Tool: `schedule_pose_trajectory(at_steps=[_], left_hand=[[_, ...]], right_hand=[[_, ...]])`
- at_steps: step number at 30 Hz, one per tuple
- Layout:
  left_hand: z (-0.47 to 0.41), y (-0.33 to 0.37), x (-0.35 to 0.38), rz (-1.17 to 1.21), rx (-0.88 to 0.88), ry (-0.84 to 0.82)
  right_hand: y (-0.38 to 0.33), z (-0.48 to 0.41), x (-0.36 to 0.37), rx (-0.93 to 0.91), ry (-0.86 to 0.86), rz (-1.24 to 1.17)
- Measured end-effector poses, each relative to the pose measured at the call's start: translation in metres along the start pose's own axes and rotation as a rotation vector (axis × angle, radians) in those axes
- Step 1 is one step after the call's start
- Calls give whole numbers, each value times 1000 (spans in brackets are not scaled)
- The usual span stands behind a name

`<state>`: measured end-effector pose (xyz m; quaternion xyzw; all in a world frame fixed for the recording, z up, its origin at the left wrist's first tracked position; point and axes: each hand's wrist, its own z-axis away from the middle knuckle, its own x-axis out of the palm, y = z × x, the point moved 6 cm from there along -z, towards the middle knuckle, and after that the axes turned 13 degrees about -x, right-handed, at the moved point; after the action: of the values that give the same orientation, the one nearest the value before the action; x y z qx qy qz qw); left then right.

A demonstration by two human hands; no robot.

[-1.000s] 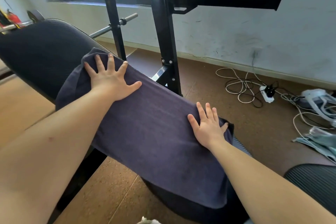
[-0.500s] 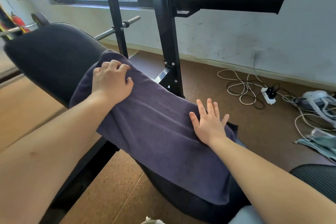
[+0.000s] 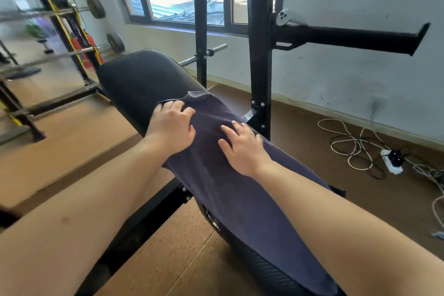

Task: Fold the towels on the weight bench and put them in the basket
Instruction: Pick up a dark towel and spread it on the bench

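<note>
A dark towel (image 3: 240, 204) lies along the padded worktop (image 3: 134, 79), centre frame. The left hand (image 3: 171, 127) curls its fingers round the far edge (cloth bunched there). The right hand (image 3: 243, 148) presses flat on the towel just beside it.

Dark purple towel (image 3: 240, 190), lengthwise on bench (image 3: 139, 77)

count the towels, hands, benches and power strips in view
towel: 1
hands: 2, left hand and right hand
bench: 1
power strip: 1
total: 5
</note>
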<state>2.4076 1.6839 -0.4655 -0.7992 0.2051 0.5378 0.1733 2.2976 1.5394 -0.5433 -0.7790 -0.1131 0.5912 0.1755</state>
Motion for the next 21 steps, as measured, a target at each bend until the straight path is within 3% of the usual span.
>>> schedule_pose_trajectory(at_steps=[4, 9, 14, 17, 21], left_hand=[[-6, -10, -2, 35, 61, -27], [-17, -28, 5, 5, -23, -104], [-20, -36, 9, -12, 27, -97], [-16, -50, 8, 18, -51, -40], [-10, -71, 1, 69, -152, -12]], right_hand=[[-27, -51, -15, -83, 144, -89], [-51, -102, -29, -189, 230, -185], [-55, -138, -30, -193, 75, -60], [-55, -151, -25, -220, -14, 44], [-55, -159, -30, -175, 67, 80]])
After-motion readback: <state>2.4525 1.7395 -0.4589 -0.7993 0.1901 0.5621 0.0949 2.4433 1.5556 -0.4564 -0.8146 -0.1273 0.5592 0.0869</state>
